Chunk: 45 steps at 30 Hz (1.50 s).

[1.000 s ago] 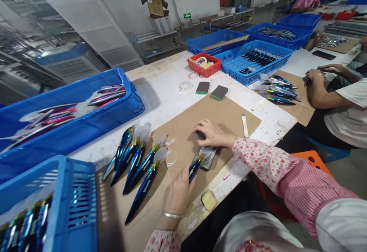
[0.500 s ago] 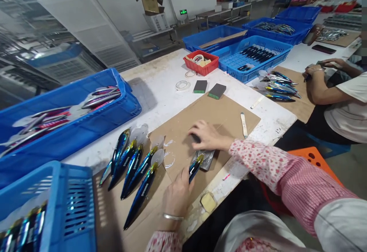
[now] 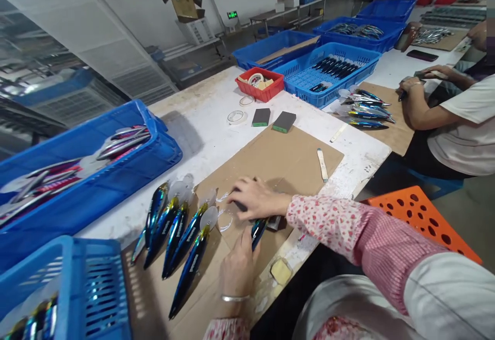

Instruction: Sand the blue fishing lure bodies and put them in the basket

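My left hand [image 3: 236, 266] grips a shiny blue fishing lure [image 3: 257, 230] against the brown cardboard sheet [image 3: 286, 157]. My right hand [image 3: 255, 198] lies over the lure's front end, fingers curled on a dark sanding block [image 3: 240, 206] that mostly hides under the palm. A grey plate [image 3: 275, 222] peeks out beneath my right wrist. To the left of my hands, several finished blue lures [image 3: 181, 237] with clear lips lie side by side on the cardboard.
Blue crates [image 3: 96, 175] with lures stand at the left. Two dark sponge blocks [image 3: 274, 119], a tape roll [image 3: 235, 117], a red tray [image 3: 259, 85] and a knife-like tool [image 3: 322, 164] lie further out. A co-worker [image 3: 460, 123] sits at the right beside an orange stool [image 3: 421, 216].
My right hand has slid left along the lure with the dark block under it. My left hand keeps its hold. The view has shifted slightly.
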{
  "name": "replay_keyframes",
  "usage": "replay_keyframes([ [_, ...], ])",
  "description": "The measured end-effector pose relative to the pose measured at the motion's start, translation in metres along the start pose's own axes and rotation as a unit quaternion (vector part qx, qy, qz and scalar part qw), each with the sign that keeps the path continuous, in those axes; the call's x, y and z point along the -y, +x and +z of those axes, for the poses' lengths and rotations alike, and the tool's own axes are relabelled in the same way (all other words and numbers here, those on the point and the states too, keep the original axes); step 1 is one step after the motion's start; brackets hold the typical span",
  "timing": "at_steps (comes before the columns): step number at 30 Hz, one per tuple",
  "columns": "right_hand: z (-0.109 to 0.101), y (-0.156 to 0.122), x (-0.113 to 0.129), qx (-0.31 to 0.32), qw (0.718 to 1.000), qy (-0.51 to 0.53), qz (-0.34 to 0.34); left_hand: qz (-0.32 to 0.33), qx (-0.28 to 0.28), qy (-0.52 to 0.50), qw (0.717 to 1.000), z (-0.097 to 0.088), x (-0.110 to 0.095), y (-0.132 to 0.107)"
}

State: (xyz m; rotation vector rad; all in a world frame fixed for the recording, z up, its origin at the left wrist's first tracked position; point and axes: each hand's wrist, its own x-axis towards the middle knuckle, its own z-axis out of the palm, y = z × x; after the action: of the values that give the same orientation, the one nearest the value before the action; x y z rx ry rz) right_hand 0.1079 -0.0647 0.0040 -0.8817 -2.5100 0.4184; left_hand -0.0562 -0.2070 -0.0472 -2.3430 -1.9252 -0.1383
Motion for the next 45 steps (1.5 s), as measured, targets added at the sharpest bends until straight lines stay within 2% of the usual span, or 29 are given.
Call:
replay_keyframes([
  [5, -0.011, -0.015, -0.025, -0.020, 0.996, 0.008, 0.081, 0.034, -0.008, 0.001, 0.999, 0.003, 0.003, -0.002],
  [6, -0.011, -0.014, -0.022, -0.026, 0.997, 0.001, 0.079, 0.033, -0.010, 0.007, 0.999, 0.004, 0.003, -0.002],
  [9, -0.002, -0.004, -0.002, -0.016, 1.000, -0.020, 0.000, 0.026, -0.041, 0.013, 0.999, 0.006, 0.004, -0.002],
  [11, 0.000, -0.001, 0.002, -0.006, 1.000, -0.019, -0.020, 0.030, -0.060, 0.009, 0.998, 0.006, 0.003, -0.002],
  [15, -0.012, -0.013, -0.022, -0.011, 0.998, 0.005, 0.064, 0.034, -0.026, 0.002, 0.999, 0.004, 0.002, -0.003],
  [17, -0.014, -0.016, -0.025, -0.028, 0.996, -0.005, 0.083, 0.021, -0.017, 0.004, 1.000, 0.004, 0.001, -0.002],
  [21, -0.001, -0.001, 0.003, -0.004, 1.000, -0.018, -0.009, 0.007, -0.032, 0.002, 0.999, 0.006, 0.001, -0.003],
  [23, 0.001, 0.003, 0.005, 0.007, 1.000, -0.005, -0.018, 0.013, -0.031, -0.003, 0.999, 0.005, 0.002, -0.003],
  [25, -0.005, -0.002, -0.010, 0.008, 1.000, 0.005, 0.018, 0.013, -0.023, -0.003, 1.000, 0.004, 0.002, -0.003],
  [27, -0.019, -0.013, -0.036, -0.013, 0.997, -0.020, 0.067, 0.022, -0.013, -0.004, 1.000, 0.002, 0.003, -0.003],
  [29, -0.033, -0.024, -0.059, -0.076, 0.990, -0.055, 0.109, 0.032, -0.013, -0.005, 0.999, 0.000, 0.003, -0.002],
  [31, -0.041, -0.029, -0.069, -0.135, 0.982, -0.053, 0.122, 0.035, -0.016, 0.000, 0.999, -0.001, 0.002, -0.002],
  [32, -0.041, -0.029, -0.069, -0.143, 0.982, -0.038, 0.115, 0.033, -0.017, 0.004, 0.999, -0.001, 0.002, -0.002],
  [34, -0.034, -0.025, -0.057, -0.112, 0.989, -0.001, 0.092, 0.035, -0.017, 0.015, 0.999, 0.000, 0.002, -0.002],
  [38, -0.003, -0.005, -0.009, -0.044, 0.995, 0.013, 0.092, 0.044, -0.040, 0.039, 0.997, 0.005, 0.003, -0.002],
  [40, 0.008, 0.003, 0.010, -0.034, 0.998, -0.009, 0.045, 0.047, -0.055, 0.044, 0.996, 0.006, 0.003, -0.002],
  [43, 0.006, 0.002, 0.006, -0.025, 1.000, -0.011, 0.006, 0.049, -0.062, 0.044, 0.996, 0.005, 0.003, -0.002],
  [45, -0.004, -0.006, -0.012, -0.021, 0.999, 0.005, 0.041, 0.045, -0.051, 0.040, 0.997, 0.003, 0.002, -0.002],
])
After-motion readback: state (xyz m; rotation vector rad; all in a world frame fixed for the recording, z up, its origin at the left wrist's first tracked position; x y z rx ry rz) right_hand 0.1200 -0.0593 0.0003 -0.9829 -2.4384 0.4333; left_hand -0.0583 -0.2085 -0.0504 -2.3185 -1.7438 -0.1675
